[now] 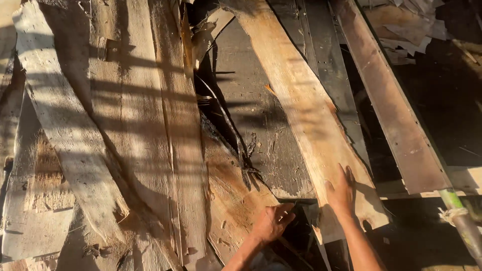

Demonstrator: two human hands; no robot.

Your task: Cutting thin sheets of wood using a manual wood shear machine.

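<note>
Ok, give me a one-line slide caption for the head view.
Right hand flat on a pale plank, left hand at a darker board's end, amid stacked weathered timber.
</note>
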